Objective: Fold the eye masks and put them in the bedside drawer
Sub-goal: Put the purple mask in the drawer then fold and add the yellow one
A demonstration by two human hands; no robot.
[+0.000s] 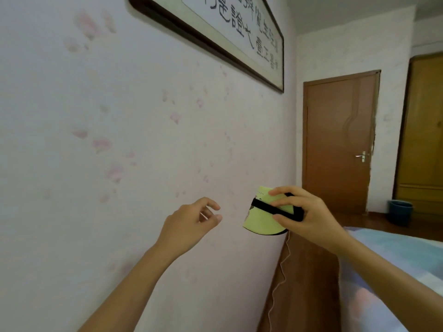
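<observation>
Brushed Chinese characters on the framed scroll, too blurred to read

So the right hand has the folded eye mask up in the air, with the left hand just off to its left and not touching it. Both are in front of the wall, where the framed calligraphy hangs way above. The bed is lower right, its headboard against the wall, and the door plus a bin sit further back.

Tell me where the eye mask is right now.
In the head view, the folded yellow-green eye mask is held up in the right hand, right of centre, in front of the pink floral wall and left of the brown door.
</observation>
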